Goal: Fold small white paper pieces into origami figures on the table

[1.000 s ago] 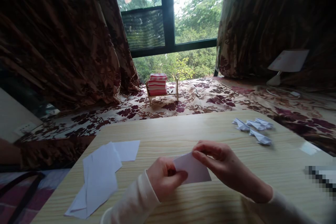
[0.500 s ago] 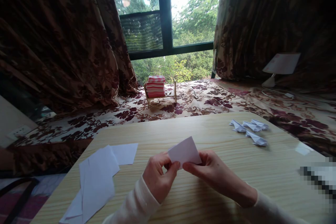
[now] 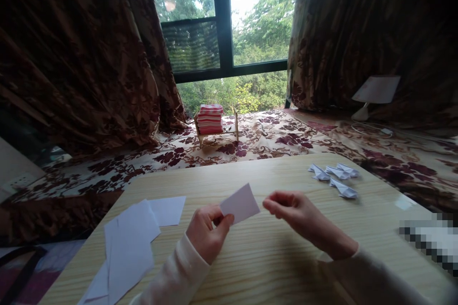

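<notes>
A small white rectangle of paper [image 3: 240, 204], probably folded, is pinched at its lower left corner by my left hand [image 3: 209, 231], thumb on top. It is tilted, its right end higher, above the wooden table [image 3: 257, 267]. Just right of the paper, apart from it, is my right hand [image 3: 298, 214]. Its thumb and fingers are drawn together, and I see nothing in them. Several loose white sheets [image 3: 130, 243] lie overlapping to the left of my left hand. Several folded paper pieces [image 3: 343, 188] with pointed ends rest at the table's far right.
A pixelated object [image 3: 432, 243] lies at the right table edge. Beyond the table, a small rack [image 3: 236, 126] holds folded pink-striped cloths [image 3: 210, 119] on a flowered cover. A lamp [image 3: 375, 90] stands at the right back, near the curtains [image 3: 329, 47].
My right hand has let go of the paper and moved a little to the right. The left hand keeps the paper and has shifted slightly left. The view has turned slightly.
</notes>
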The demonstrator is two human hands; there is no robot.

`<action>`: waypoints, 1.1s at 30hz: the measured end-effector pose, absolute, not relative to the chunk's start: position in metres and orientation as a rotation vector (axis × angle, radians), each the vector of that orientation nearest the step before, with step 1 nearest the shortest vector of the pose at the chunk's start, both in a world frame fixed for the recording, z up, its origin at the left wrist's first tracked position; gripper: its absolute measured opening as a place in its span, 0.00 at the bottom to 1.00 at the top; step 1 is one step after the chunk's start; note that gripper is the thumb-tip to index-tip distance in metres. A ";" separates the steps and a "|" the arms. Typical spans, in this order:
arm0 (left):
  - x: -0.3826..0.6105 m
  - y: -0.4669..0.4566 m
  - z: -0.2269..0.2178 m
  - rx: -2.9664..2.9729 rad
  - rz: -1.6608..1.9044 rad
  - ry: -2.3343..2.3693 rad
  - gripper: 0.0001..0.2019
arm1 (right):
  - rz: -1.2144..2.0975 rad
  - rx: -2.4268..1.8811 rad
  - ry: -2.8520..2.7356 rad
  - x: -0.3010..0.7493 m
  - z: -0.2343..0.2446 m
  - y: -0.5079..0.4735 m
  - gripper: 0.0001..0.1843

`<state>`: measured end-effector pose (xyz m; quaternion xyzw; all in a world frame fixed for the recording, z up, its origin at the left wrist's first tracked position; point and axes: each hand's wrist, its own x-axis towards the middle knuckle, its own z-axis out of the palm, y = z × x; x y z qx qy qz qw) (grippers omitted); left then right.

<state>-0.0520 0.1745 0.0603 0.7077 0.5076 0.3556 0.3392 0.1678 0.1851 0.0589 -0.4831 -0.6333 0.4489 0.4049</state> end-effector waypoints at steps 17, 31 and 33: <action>-0.036 0.164 0.064 1.376 0.787 0.993 0.20 | 1.398 -0.967 -1.580 0.143 0.055 0.170 0.15; -0.040 0.164 0.052 0.923 0.707 0.780 0.17 | 1.425 -0.891 -1.555 0.146 0.052 0.167 0.15; -0.039 0.164 0.053 0.889 0.702 0.778 0.16 | 1.404 -0.876 -1.583 0.146 0.051 0.167 0.16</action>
